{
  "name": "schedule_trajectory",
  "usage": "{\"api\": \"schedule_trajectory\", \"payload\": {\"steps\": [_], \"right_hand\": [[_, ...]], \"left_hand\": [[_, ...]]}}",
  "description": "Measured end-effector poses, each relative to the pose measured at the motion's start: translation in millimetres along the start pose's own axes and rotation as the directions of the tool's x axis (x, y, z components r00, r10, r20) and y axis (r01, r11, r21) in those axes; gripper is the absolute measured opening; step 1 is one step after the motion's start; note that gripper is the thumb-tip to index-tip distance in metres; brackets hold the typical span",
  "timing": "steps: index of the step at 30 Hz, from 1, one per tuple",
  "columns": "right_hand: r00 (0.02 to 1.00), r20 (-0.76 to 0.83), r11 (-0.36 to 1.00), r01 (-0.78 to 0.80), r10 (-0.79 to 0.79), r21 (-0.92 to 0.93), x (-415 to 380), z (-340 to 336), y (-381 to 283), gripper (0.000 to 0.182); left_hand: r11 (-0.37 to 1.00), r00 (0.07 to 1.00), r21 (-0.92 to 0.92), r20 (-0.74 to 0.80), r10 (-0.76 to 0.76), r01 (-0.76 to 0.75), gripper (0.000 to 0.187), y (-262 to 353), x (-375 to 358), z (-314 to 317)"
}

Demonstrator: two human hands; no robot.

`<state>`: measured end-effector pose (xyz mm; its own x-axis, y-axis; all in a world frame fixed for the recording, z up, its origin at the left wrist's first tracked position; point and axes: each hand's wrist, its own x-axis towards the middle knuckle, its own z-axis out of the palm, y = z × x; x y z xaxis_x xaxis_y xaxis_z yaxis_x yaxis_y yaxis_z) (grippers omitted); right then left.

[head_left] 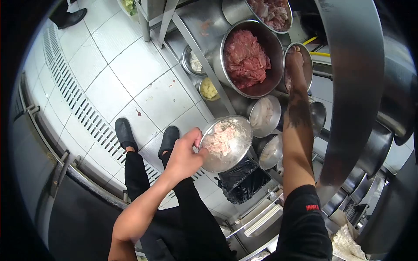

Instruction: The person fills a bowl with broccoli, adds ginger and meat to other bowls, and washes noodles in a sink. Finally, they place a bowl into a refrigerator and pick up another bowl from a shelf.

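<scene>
My left hand (188, 153) is closed on the rim of a round metal bowl (238, 150), thumb over the edge. Pale pink meat pieces (222, 138) lie in this bowl, which I hold out over the floor beside the shelf. My right hand (295, 60) reaches down into a metal pot (307, 65) at the back right. Its fingers look bunched together, and whatever they grip is hidden. Some pale pink content shows low in that pot. Beside it, left of my right forearm, stands a large pot (278, 71) filled with red raw meat (247, 58).
Another container of meat (271, 13) stands at the back. Bowls with pale contents (262, 114) sit near the shelf edge, with a container of yellow chunks (209, 89) to the left. A black plastic bag (241, 182) hangs below. A curved steel panel (355, 87) rises at right. Someone's shoe (72, 18) shows top left.
</scene>
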<state>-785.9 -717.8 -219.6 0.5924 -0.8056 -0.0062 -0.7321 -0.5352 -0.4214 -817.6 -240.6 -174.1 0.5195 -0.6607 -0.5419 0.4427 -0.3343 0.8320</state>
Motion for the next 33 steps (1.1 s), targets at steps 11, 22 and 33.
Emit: {"api": "schedule_trajectory", "payload": {"steps": [11,22,33], "right_hand": [[0.997,0.015,0.941,0.069,-0.078,0.33,-35,-28,4,0.04],[0.998,-0.04,0.989,0.051,-0.057,-0.14,-10,-1,-27,0.04],[0.867,0.49,0.576,-0.447,0.091,0.684,-11,-32,-15,0.033]], "left_hand": [[0.998,0.998,0.04,-0.042,0.042,-0.041,0.025,-2,9,-6],[1.0,1.0,-0.003,-0.008,0.011,-0.011,0.026,-32,8,-6],[0.999,1.0,0.031,-0.021,0.006,-0.005,0.024,-26,12,-19]]}}
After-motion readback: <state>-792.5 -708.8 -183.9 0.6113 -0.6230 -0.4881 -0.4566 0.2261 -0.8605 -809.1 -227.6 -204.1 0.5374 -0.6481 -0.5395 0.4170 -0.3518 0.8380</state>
